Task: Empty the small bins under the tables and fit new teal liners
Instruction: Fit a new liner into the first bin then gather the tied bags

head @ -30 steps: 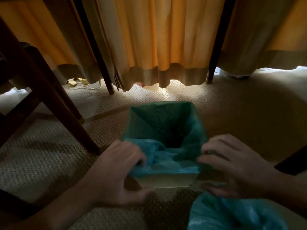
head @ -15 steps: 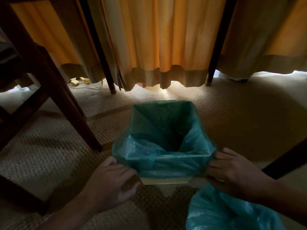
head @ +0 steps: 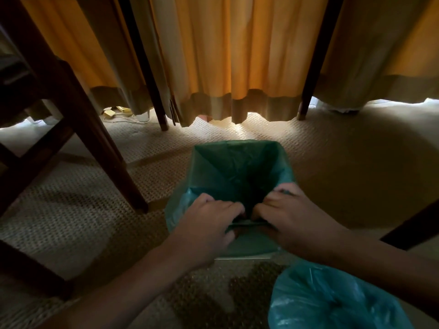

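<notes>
Liner (head: 232,167), teal and thin, is sitting inside the small bin (head: 242,257), which is standing on the woven floor (head: 71,222) directly ahead of both hands. Its far sides are lying folded over the rim.

In the head view, the only one, the left hand (head: 209,222) and the right hand (head: 292,217) are meeting almost knuckle to knuckle at the near edge. Their fingers are curling down over it and gripping the plastic there. The fingertips are disappearing inside the bin, so how deep they are reaching cannot be told. A strip of pale bin wall is showing just below the hands, under the liner's hanging skirt.

Judging by this, the fitting step is nearing its end: the near edge is being tucked or tightened over the rim. The next move is probably calling for smoothing the slack outward toward the two near corners. After that comes letting go without dragging the film back off.

Another teal bag (head: 332,302), bunched, is lying under the right forearm. Whether it is holding the old rubbish cannot be told. Beyond the hands a yellow curtain (head: 225,55) is hanging to the floor, and a dark wooden leg (head: 95,129) is slanting off to the left of the left hand.

No brand, label or writing is showing legibly anywhere.
</notes>
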